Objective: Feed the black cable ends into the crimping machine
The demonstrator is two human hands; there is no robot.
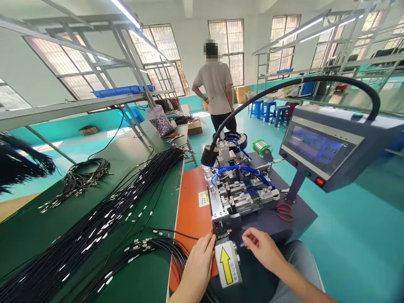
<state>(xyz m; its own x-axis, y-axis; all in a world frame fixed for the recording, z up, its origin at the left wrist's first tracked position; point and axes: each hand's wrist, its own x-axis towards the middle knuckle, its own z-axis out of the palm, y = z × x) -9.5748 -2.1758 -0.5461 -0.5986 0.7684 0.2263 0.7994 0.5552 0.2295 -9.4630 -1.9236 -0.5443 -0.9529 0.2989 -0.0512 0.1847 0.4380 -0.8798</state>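
Observation:
My left hand [199, 261] rests against the left side of a grey-white block with a yellow arrow [226, 265], at the near end of a metal machine [241, 195]. Its fingers are pressed together where a black cable [184, 234] runs in from the table; the fingertips partly hide the cable. To the right of the block, my right hand [262, 248] is held with thumb and forefinger pinched and the other fingers curled. What lies in that pinch, if anything, is too small to make out.
Bundles of black cables [107, 219] with white tags cover the green table [148, 277] at left. Red-handled scissors [285, 212] lie on the machine base. A control screen [318, 145] stands at right, under an arching black hose [303, 80]. A person [216, 86] stands beyond, facing away.

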